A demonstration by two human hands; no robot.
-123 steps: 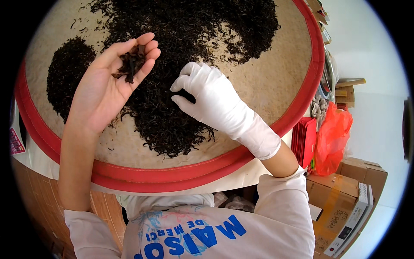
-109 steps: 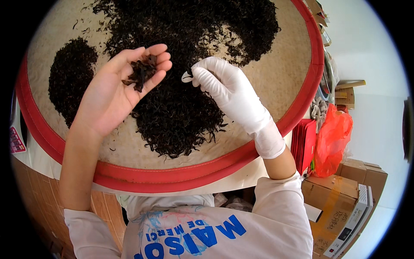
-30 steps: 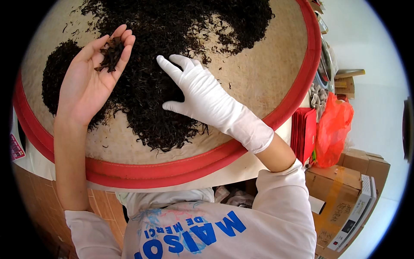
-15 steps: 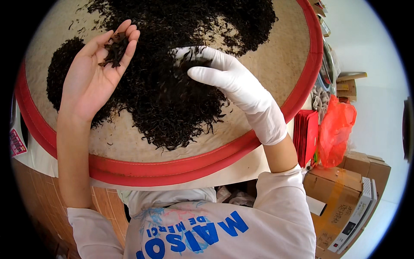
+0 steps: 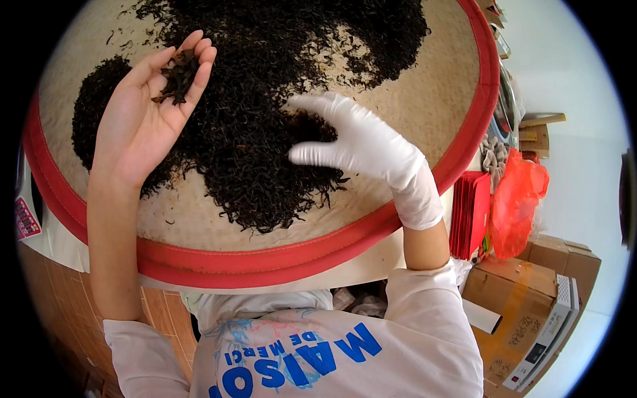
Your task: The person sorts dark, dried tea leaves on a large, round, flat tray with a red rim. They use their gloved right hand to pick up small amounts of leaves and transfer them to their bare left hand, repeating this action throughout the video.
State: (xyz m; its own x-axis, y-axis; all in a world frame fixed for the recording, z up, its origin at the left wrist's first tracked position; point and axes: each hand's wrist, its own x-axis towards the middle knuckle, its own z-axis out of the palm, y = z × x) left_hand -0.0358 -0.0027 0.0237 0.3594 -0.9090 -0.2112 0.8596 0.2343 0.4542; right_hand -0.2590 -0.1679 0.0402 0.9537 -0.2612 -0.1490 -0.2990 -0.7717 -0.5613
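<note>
My bare left hand [image 5: 138, 126] is palm up and cupped around a small clump of dark, twisted tea leaves [image 5: 178, 78]. My right hand [image 5: 365, 142], in a white glove, hovers over the near right side of a large pile of dark dried tea leaves [image 5: 245, 166]. Its thumb and fingers are spread apart, and I see nothing between them. Whether the fingertips touch the pile is hard to tell. The leaves lie on a round pale cloth tray with a red rim [image 5: 265, 262].
A smaller mound of leaves [image 5: 93, 99] lies at the left of the tray. Beyond the rim on the right are a stack of red packets [image 5: 470, 215], an orange-red plastic bag [image 5: 514, 205] and cardboard boxes [image 5: 511, 298]. Wooden-look flooring [image 5: 79, 305] shows at the lower left.
My right hand has opened, releasing the leaves it had, and shifted slightly right and nearer to me. My left hand stays still with its clump.
</note>
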